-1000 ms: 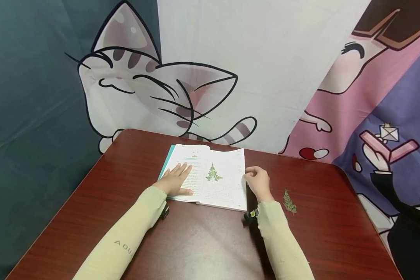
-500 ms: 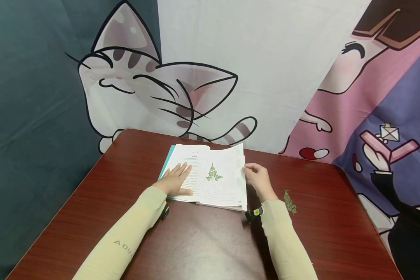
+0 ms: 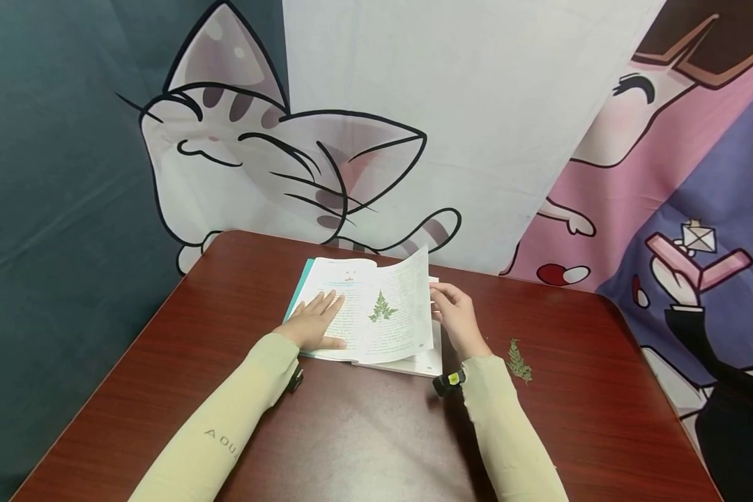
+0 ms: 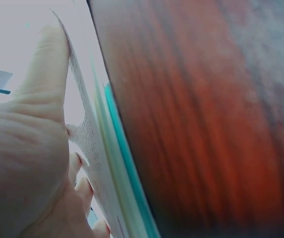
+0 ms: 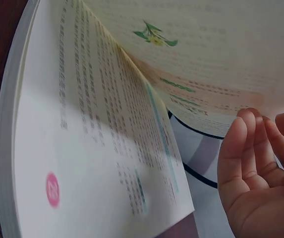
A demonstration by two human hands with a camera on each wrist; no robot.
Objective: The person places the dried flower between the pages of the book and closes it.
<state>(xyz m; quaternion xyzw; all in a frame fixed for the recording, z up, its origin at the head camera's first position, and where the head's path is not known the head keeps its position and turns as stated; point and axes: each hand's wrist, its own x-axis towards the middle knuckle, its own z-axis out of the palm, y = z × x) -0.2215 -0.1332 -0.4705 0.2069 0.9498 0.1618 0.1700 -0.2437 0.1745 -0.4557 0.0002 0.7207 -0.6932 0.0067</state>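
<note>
An open book (image 3: 348, 279) with a teal cover lies on the table. My left hand (image 3: 310, 324) rests flat on its left page, fingers spread; in the left wrist view the thumb (image 4: 45, 64) lies straight along the paper. A green fern-like leaf (image 3: 381, 307) lies on the right-hand page (image 3: 408, 328), which curves up off the pages beneath. My right hand (image 3: 454, 314) holds that page by its outer edge, with bent fingers (image 5: 236, 144) at the sheet in the right wrist view. A printed page (image 5: 97, 129) shows below the raised sheet.
A second green leaf (image 3: 519, 362) lies on the brown table (image 3: 364, 439), right of the book and close to my right forearm. A cloth backdrop (image 3: 477, 104) printed with cartoon figures hangs behind the table's far edge.
My right hand has moved slightly left and away from me, lifting the right-hand page from nearly flat to a raised curve. The leaf on it tilts along. My left hand has not moved.
</note>
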